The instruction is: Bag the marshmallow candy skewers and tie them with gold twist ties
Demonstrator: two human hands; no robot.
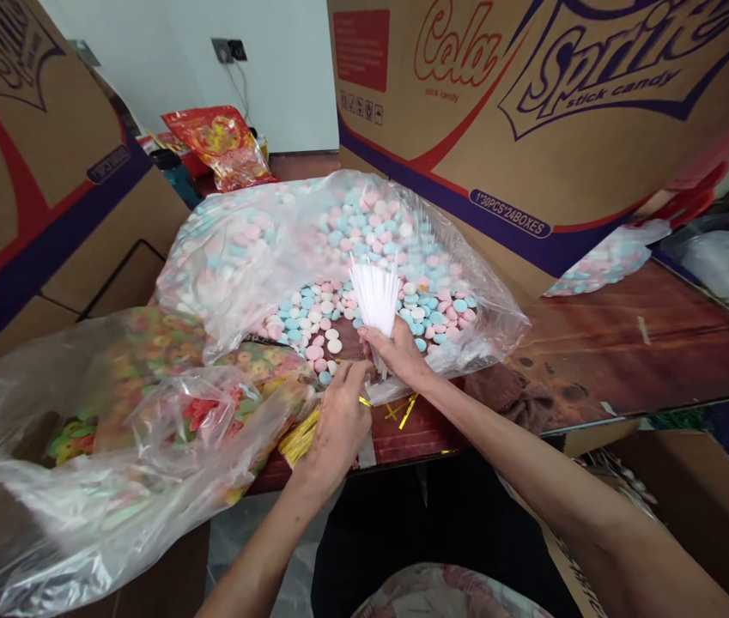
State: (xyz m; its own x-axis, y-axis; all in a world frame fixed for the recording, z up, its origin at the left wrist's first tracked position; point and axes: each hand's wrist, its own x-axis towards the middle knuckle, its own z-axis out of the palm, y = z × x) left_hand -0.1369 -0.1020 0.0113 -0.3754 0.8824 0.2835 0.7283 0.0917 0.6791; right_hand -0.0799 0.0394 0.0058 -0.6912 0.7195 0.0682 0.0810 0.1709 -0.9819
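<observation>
My right hand [397, 350] is closed around a fanned bundle of thin white sticks [375, 292], held upright with the tips spread at the top. Close beside its lower end, my left hand [342, 416] has its fingers curled together in a pinch. A short gold twist tie [364, 401] shows at those fingers; the fingertips are partly hidden. Under the left hand lies a pile of gold twist ties [298, 436], and a few loose ones [408, 412] rest at the table edge. Pink, blue and white round candies [312, 309] spill from a large clear bag [261, 232] behind the hands.
At left, another clear bag [164, 412] holds colourful ring-shaped candies. Large cardboard boxes [441, 129] stand behind and at left [35, 172]. A red packet [219, 146] sits at the back. On the brown table [647, 343] lies a brown cloth [509, 395]. An open carton [692, 489] is lower right.
</observation>
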